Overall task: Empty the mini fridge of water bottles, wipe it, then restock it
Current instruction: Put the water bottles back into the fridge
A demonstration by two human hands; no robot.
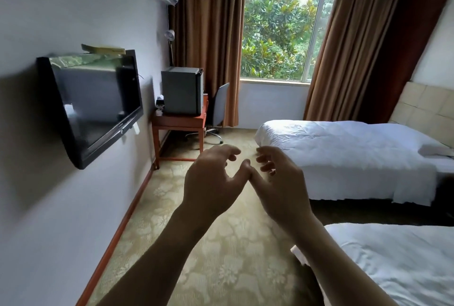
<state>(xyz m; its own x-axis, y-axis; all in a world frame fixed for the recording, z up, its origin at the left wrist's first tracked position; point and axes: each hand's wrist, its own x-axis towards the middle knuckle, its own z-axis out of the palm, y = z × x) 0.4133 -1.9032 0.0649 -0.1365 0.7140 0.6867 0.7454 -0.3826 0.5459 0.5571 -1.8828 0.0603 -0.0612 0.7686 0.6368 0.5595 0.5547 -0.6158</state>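
Head view showed the mini fridge (182,91), door closed, on the red table (178,121), well beyond both grips. Left grip (211,178) and right grip (277,183) were empty, fingers loosely curled, thumbs touching, above the carpet (221,256).

The mini fridge (182,91) on the desk (179,121) shows only its closed grey side, so any bottles inside are hidden. Small items beside it (160,102) are too tiny to identify. The near bed (393,264) runs off the frame's edge.
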